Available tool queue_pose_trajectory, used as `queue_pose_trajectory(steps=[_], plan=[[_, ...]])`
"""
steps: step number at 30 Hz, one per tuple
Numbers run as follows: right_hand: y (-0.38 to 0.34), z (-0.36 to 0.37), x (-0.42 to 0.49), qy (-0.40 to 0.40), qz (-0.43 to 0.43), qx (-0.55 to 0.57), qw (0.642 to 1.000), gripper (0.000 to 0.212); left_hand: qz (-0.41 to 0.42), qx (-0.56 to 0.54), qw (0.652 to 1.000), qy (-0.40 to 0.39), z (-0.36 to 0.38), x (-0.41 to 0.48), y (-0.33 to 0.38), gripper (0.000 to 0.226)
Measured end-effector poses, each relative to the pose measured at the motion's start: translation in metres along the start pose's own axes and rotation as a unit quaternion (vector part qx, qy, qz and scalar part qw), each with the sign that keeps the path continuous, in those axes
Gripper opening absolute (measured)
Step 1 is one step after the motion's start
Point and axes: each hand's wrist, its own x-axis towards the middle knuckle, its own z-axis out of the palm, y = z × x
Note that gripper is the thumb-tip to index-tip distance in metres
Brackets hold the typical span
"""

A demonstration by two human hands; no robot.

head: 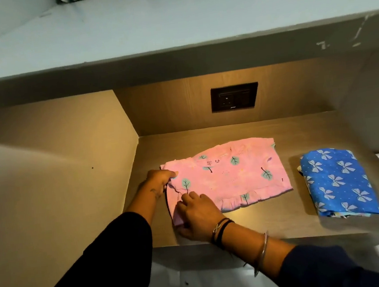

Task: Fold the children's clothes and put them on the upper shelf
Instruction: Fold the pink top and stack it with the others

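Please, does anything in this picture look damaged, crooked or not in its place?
Yes. The upper shelf has white scratches on its front edge near the right end, like chipped paint. The pink leaf-print garment lies slightly crooked on the wooden lower shelf, with the left hand and right hand gripping its left edge.

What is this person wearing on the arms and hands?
The left hand wears nothing; its black sleeve ends mid-forearm, with a small dark mark near the wrist. The right hand has black bands, a silver bracelet, a thin bangle and a navy sleeve.
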Motion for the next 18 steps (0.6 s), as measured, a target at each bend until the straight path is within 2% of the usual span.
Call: queue_pose_trajectory(steps=[2, 6, 9, 11, 13, 14, 18], plan=[[-0.011, 0.005, 0.004, 0.007, 0.033, 0.011, 0.999, 0.039, -0.005, 0.016, 1.0, -0.003, 0.001, 0.001, -0.002, 0.034], [-0.015, 0.006, 0.009, 0.025, 0.028, 0.001, 0.999, 0.024, 0.031, -0.006, 0.999, 0.019, -0.002, 0.003, -0.006, 0.023], [-0.012, -0.007, 0.014, 0.042, 0.1, 0.12, 0.987, 0.026, 0.054, -0.038, 0.998, 0.016, -0.002, 0.001, 0.002, 0.017], [-0.009, -0.02, 0.017, 0.05, 0.172, 0.237, 0.955, 0.018, 0.082, -0.043, 0.995, 0.032, -0.001, -0.004, 0.013, 0.011], [-0.002, -0.031, 0.018, 0.081, 0.237, 0.361, 0.898, 0.006, 0.123, -0.037, 0.99, 0.058, 0.002, -0.008, 0.029, 0.012], [0.004, -0.037, 0.016, 0.108, 0.267, 0.416, 0.863, 0.006, 0.142, -0.034, 0.987, 0.061, 0.006, -0.011, 0.038, 0.012], [0.038, -0.055, -0.005, 0.205, 0.346, 0.5, 0.767, 0.016, 0.222, 0.006, 0.974, 0.034, 0.041, -0.031, 0.079, 0.008]])
